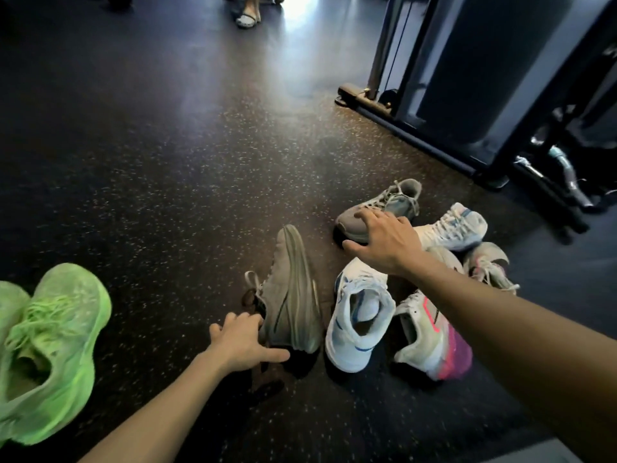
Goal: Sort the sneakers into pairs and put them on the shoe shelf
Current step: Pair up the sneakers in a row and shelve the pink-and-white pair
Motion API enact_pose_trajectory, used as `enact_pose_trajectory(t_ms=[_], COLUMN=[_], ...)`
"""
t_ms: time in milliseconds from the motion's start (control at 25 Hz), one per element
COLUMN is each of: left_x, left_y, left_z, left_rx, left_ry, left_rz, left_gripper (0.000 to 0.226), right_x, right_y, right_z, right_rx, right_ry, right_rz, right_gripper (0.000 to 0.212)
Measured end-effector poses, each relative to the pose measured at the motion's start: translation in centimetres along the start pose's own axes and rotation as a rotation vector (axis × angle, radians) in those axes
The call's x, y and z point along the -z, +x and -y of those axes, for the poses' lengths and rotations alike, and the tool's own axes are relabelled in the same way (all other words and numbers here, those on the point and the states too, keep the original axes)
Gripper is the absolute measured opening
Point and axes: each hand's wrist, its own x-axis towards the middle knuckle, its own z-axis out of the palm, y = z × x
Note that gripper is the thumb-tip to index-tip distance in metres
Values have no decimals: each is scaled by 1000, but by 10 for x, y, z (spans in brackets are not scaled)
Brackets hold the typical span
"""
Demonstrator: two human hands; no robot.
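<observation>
**Both hands reach for the grey pair**

The left hand (242, 342) has its fingers curled at the heel opening of a grey mesh sneaker lying on its side (292, 295), apparently gripping the collar. The right hand (384, 238), fingers spread and straight, rests on the toe of the matching grey sneaker standing upright (380, 205), likely to bring the two together. Under and beside the right forearm lie white-and-blue sneakers (359, 315) and white-and-pink sneakers (434, 342), unsorted. Left of the left hand sits a neon-green pair (56, 332). No shoe shelf is visible.
</observation>
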Motion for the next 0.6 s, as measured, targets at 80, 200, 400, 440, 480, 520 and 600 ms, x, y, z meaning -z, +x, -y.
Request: enact_pose_trajectory(t_ms=[80, 200, 400, 440, 480, 520, 600], left_x=[-18, -33, -15, -9, -3, 4, 17], left_y=[4, 9, 23, 27, 31, 37, 50], left_z=[-2, -2, -22, -27, -31, -37, -50], left_rx=[-18, -143, -357, -368, -380, -393, -405], left_ry=[-171, -389, -477, -460, -442, -420, -370], left_rz=[-96, -228, -255, -274, -294, -319, -370], left_gripper=[59, 35, 26, 27, 27, 28, 29], right_x=[-1, -2, -9, -10, -12, -14, -21], right_y=[6, 19, 53, 59, 66, 73, 90], right_z=[-16, -37, -82, -90, -98, -107, -125], right_rx=[-40, -82, -161, -175, -188, -201, -224], right_ry=[9, 6, 4, 4, 2, 2, 5], right_rz=[8, 13, 16, 18, 23, 27, 47], right_gripper=[65, 66, 68, 69, 69, 69, 69])
